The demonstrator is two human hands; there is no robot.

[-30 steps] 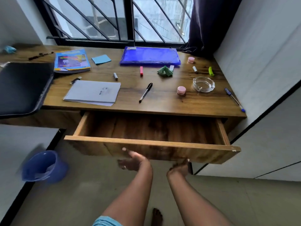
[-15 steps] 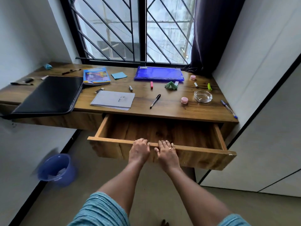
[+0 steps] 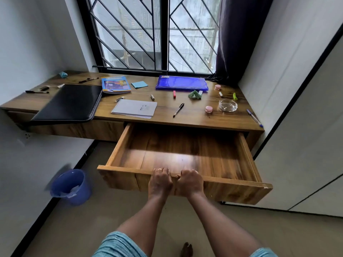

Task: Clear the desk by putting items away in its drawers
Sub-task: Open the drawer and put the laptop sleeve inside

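A: Drawer [image 3: 232, 190], where is it?
B: Under the right half of the desk [image 3: 193, 117], slid far out toward the person. Open top faces up and the wood bottom shows.
A: Long axis?
B: Left-right, parallel to the desk's front edge. The front panel faces the person, and its right end sits a bit nearer the camera.
A: Hands?
B: Both on the top edge of the front panel, about mid-width. Left hand [image 3: 160, 179] and right hand [image 3: 189, 182] are side by side, knuckles just about touching. Fingers of both are curled over the rim, clamped on it, with the tips inside the drawer. Can't tell where the thumbs are.
A: Desk items, quick.
B: Black folder [image 3: 68, 103] at left, overhanging the front edge. Spiral notebook [image 3: 134, 108] lies beside it. Black pen [image 3: 178, 110] is above the drawer, axis diagonal, near-left to far-right. Blue folder [image 3: 181, 83] sits by the window, long side left-right. Glass ashtray [image 3: 227, 105] is at right with a pink jar [image 3: 209, 109] just beside it. Blue pen [image 3: 254, 117] lies at the right edge, slanting toward the front corner.
A: Floor?
B: Blue bucket [image 3: 70, 186], left of the drawer.
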